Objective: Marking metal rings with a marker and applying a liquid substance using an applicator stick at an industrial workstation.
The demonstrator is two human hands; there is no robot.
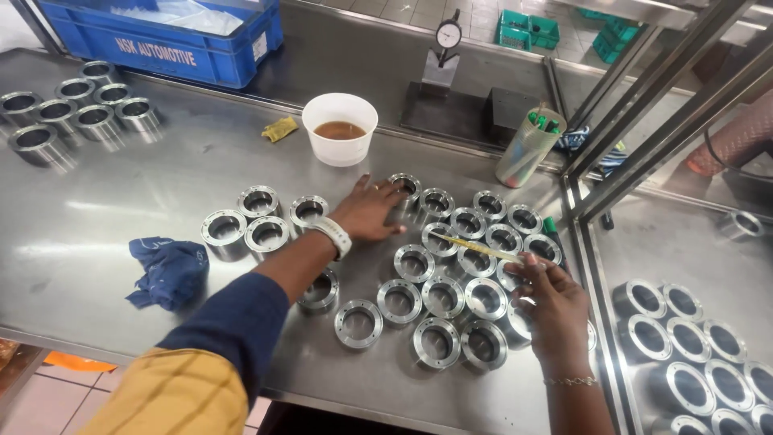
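Observation:
My left hand point(369, 211) lies flat on the steel table point(121, 209), fingers spread, its fingertips touching a metal ring point(405, 188) at the back of a cluster of several shiny machined rings point(441, 298). A white band sits on that wrist. My right hand point(552, 308) hovers over the right side of the cluster, fingers pinched on a thin yellow-green stick point(475, 246) that points left across the rings. Three more rings point(258, 219) stand just left of my left hand.
A white bowl of brown liquid point(340, 127) stands behind the rings. A blue cloth point(167, 270) lies at left, more rings point(68, 113) at far left, a blue crate point(161, 36) behind. A dial gauge stand point(444, 60), a pen cup point(527, 147), and rings behind a glass panel point(692, 342) are right.

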